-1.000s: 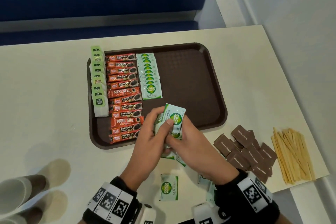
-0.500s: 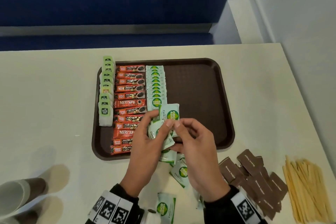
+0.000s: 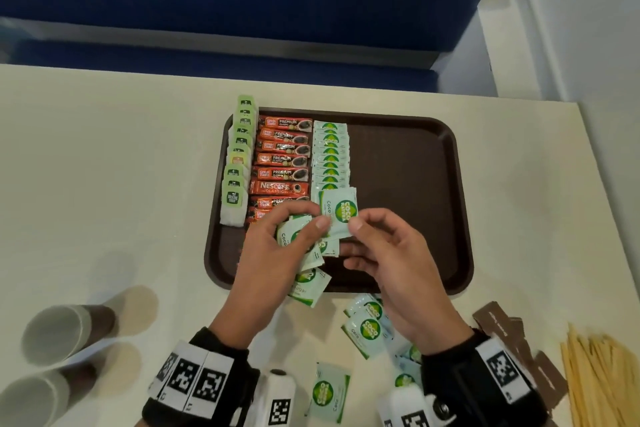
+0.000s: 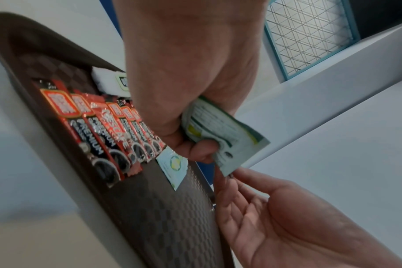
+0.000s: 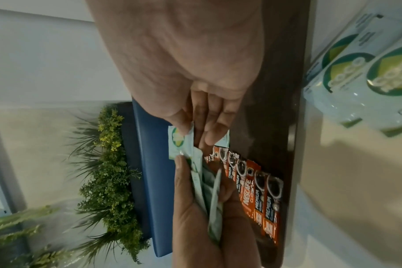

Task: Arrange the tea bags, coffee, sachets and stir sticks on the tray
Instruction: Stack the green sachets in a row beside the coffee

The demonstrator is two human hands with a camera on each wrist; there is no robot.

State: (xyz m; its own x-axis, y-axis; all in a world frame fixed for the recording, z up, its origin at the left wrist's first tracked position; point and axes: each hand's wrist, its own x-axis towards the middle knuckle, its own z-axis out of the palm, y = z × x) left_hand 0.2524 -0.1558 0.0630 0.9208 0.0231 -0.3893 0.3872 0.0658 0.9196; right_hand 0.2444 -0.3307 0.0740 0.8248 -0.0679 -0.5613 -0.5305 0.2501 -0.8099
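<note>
We saw the brown tray (image 3: 408, 184) lying on the pale table (image 3: 104, 166), and we placed everything else by it. Along the tray's left edge ran a column of green-tagged tea bags (image 3: 239, 156). Just right of them lay a column of red coffee sticks (image 3: 282, 163), and right of those a column of overlapping green and white sachets (image 3: 330, 156). The right half of the tray was bare brown surface.

Over the near part of the tray, the left hand (image 3: 273, 253) was curled round a small bundle of sachets (image 3: 294, 236), its thumb pressed on top of them. The right hand (image 3: 391, 263) pinched the near edge of a single sachet (image 3: 341, 213) between thumb and forefinger, with the other fingers loosely bent. That sachet sat at the near end of the sachet column; we could not tell whether it already touched the tray. The left thumb also reached its near corner.

Off the tray's near edge, more loose sachets (image 3: 367, 329) were scattered on the table. Beyond the tray's near right corner lay a pile of brown sachets (image 3: 502, 326), and further right a heap of wooden stir sticks (image 3: 602, 378). Well off the tray's near left corner lay two paper cups (image 3: 59, 333) on their sides.
</note>
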